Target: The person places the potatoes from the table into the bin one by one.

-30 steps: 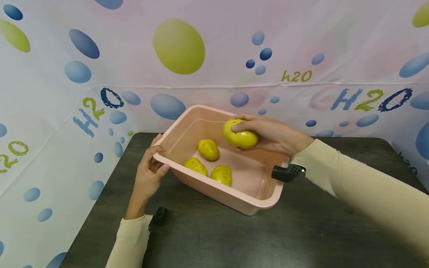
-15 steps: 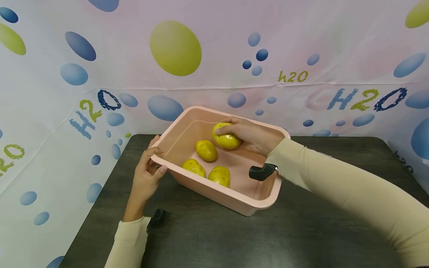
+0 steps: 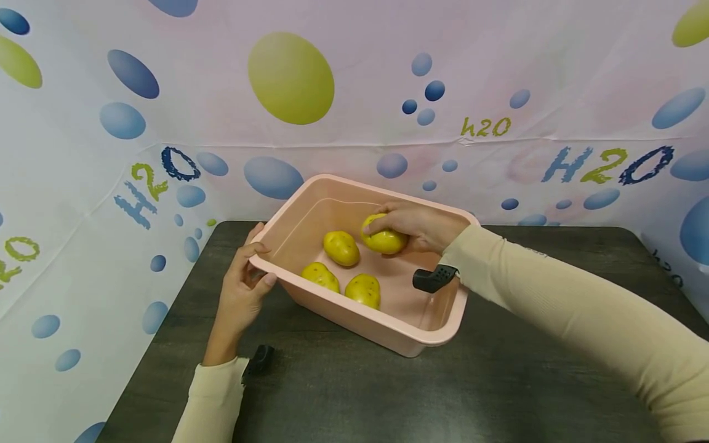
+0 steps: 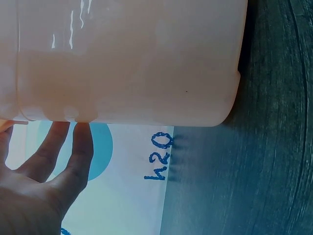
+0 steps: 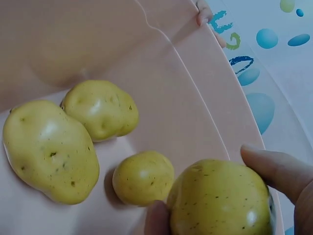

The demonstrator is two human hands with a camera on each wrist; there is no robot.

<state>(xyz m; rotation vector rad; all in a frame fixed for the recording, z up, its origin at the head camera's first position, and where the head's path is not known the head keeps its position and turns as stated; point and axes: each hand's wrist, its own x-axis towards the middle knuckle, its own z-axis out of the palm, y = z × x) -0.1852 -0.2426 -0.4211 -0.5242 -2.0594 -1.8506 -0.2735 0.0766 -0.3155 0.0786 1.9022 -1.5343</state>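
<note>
A pink plastic tub [image 3: 343, 319] stands at an angle on the dark table. My left hand [image 3: 239, 295] grips its left corner, with the thumb on the near side and fingers over the rim. Inside the tub, my right hand [image 3: 423, 227] holds a yellow potato [image 3: 382, 236] from above, low over the floor. Three more potatoes lie in the left half: one farther back [image 3: 341, 248], one by the front wall [image 3: 320, 276] and a third [image 3: 363, 290] to its right. The right wrist view has the held potato [image 5: 220, 198] between thumb and fingers.
The dark table [image 3: 332, 394] extends in front of the tub and to both sides. Behind it hangs a white sheet [image 3: 376, 74] printed with coloured ovals and letters. Black wrist cameras sit at the right cuff [image 3: 434, 279] and the left cuff [image 3: 260, 359].
My right hand has carried the potato left, then down and slightly right, deeper into the tub. The left hand keeps its grip on the corner, and the other potatoes have stayed put.
</note>
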